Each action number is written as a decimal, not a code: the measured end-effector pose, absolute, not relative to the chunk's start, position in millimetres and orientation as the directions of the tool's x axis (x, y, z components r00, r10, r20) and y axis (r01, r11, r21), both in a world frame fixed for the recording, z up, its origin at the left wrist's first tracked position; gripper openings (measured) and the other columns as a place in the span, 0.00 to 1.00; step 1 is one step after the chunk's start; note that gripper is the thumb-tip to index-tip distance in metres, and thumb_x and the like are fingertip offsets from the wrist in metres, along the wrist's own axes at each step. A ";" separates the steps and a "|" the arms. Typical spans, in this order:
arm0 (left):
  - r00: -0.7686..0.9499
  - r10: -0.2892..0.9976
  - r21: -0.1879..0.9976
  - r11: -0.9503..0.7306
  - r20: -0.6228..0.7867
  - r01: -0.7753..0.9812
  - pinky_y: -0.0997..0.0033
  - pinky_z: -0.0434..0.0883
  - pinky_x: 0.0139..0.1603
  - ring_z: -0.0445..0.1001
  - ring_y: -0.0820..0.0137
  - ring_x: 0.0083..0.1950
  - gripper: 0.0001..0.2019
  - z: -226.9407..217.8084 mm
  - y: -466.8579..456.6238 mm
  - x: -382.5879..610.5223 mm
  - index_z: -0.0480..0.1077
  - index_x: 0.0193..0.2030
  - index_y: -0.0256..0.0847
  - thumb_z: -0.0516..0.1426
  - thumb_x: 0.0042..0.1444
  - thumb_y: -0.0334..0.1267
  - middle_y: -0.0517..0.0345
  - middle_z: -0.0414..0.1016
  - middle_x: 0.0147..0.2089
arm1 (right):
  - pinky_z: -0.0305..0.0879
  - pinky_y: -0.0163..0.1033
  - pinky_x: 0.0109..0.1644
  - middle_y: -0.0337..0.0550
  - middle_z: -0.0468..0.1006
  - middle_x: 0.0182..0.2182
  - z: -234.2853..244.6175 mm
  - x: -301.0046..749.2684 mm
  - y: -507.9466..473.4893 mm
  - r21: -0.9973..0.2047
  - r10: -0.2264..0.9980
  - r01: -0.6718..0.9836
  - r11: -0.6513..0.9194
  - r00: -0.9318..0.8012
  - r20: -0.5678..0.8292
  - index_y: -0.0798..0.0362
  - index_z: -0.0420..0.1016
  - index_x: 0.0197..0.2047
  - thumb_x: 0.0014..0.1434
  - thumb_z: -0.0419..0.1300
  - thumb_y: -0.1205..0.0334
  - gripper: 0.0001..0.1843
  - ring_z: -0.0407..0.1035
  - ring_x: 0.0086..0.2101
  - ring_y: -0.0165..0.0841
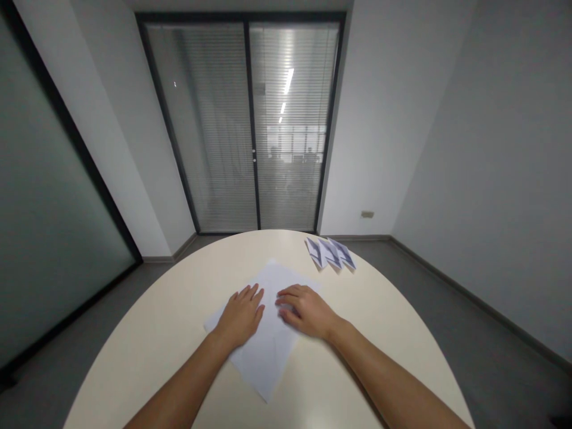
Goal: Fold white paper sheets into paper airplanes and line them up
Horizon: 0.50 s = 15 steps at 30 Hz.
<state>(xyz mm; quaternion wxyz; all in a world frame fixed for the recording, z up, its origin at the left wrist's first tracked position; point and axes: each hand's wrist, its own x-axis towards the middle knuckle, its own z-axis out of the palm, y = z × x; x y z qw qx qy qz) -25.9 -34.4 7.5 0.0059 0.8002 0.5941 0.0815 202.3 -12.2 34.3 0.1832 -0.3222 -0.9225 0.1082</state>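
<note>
One sheet of white paper [266, 357] is laid on the round cream table [161, 351], in front of the person and near the middle of the tabletop. It is set cornerwise rather than square to the person: one corner is pointed toward the person, the opposite one toward the glass door [290, 196], and a third is shown out to the left, while the right-hand part is partly covered. In view, its longest span is seen to run from the near corner to the far one, almost straight away from the person; which edges are longer cannot be told. The left side of the sheet is covered by the left hand [241, 316], palm down, with fingers extended and a little spread, nothing being gripped. Over the right side, the right hand [308, 311] is held palm down, fingers loosely bent and thumb set apart, with nothing seen grasped; whether the paper is pressed by its fingertips cannot be told. A strip of paper is left bare between the hands. Three folded papers [329, 255] are lined up near the far right rim, their long axes slanted from upper left to lower right.
</note>
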 end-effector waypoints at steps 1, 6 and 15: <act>0.234 0.962 0.074 -0.245 0.141 0.967 0.50 0.57 0.68 0.61 0.54 0.70 0.24 7.5 -32.5 -26.5 0.64 0.67 0.38 0.45 0.68 0.43 0.44 0.61 0.71 | 0.56 0.46 0.64 0.46 0.75 0.57 34.5 201.2 -13.9 -0.334 0.604 0.517 0.788 -0.754 0.259 0.48 0.76 0.57 0.68 0.52 0.51 0.21 0.67 0.57 0.40; 0.116 0.971 -0.026 -0.113 0.210 0.993 0.51 0.63 0.61 0.66 0.50 0.62 0.25 10.8 -28.1 -27.5 0.66 0.65 0.37 0.47 0.67 0.47 0.43 0.67 0.67 | 0.48 0.50 0.68 0.49 0.69 0.63 28.6 197.5 -16.8 -0.350 0.502 0.413 0.841 -0.837 0.217 0.48 0.69 0.64 0.60 0.60 0.40 0.33 0.61 0.62 0.44; 0.076 0.967 0.089 -0.100 0.244 0.991 0.52 0.63 0.63 0.63 0.53 0.66 0.24 2.6 -22.8 -28.4 0.66 0.64 0.36 0.49 0.67 0.45 0.43 0.65 0.68 | 0.34 0.66 0.70 0.51 0.51 0.71 23.6 196.8 -15.1 -0.444 0.511 0.444 0.778 -0.859 0.035 0.44 0.56 0.71 0.48 0.66 0.33 0.53 0.43 0.69 0.56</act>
